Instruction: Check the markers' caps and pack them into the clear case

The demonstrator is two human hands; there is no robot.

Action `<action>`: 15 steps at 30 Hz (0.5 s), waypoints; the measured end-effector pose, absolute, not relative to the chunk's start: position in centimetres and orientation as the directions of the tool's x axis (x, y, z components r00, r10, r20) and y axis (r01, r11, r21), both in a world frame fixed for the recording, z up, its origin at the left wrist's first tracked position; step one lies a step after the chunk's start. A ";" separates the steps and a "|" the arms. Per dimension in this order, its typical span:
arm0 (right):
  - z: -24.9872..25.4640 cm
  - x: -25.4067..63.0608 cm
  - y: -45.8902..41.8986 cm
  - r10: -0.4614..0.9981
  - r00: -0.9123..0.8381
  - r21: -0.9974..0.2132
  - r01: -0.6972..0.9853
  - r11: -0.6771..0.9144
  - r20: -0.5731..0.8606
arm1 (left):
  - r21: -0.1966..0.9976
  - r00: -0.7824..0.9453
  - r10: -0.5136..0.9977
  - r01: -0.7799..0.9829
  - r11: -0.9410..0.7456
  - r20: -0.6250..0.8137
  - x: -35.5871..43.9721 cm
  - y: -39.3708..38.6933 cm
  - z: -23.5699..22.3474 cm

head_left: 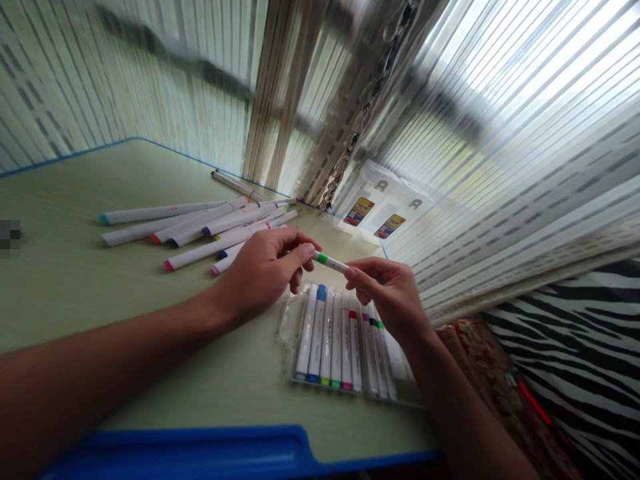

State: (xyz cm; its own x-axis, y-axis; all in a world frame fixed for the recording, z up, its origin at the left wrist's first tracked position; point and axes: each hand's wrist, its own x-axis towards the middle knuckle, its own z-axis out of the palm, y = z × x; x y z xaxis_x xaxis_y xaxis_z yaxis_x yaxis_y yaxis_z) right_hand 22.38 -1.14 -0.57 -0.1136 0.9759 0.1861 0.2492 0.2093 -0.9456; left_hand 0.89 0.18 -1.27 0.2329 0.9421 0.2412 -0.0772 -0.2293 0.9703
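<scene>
Between my two hands is a white marker (336, 265) with a green band, held above the table. My left hand (265, 267) pinches its left end between thumb and fingers. At the other end, the fingertips of my right hand (387, 290) are closed on the same marker. Just below lies a clear plastic case (327, 387) with several white markers (327, 340) side by side, their ends blue, green, pink and other colours. Left of my left hand, a loose pile of markers (220, 220) spreads over the table, partly hidden by that hand.
The pale green table (160, 373) has a blue edge and a blue tray (200, 450) along its near side. Two clear packages (375, 210) with yellow labels stand at the back by the striped curtains (300, 80). Zebra-striped fabric (575, 327) lies at the right.
</scene>
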 end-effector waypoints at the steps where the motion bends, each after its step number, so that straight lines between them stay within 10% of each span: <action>1: -0.6 22.4 -1.1 0.975 -0.118 -0.949 0.234 0.213 0.190 | 0.970 0.224 0.945 -0.099 -0.222 0.239 0.9 0.4 -1.3; 15: -0.3 22.4 -1.1 0.944 -0.330 -0.999 -0.046 0.013 0.027 | 0.925 0.039 0.993 -0.368 -0.088 0.110 0.6 1.3 -0.3</action>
State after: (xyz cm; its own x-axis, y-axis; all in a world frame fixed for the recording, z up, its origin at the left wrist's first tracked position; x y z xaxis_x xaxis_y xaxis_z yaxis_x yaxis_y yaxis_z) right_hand 22.38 -1.08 -0.34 -0.3301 0.9436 0.0271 -0.0456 0.0128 -0.9989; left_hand 0.61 1.32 -0.28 0.0386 0.9932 0.1098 -0.3684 -0.0880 0.9255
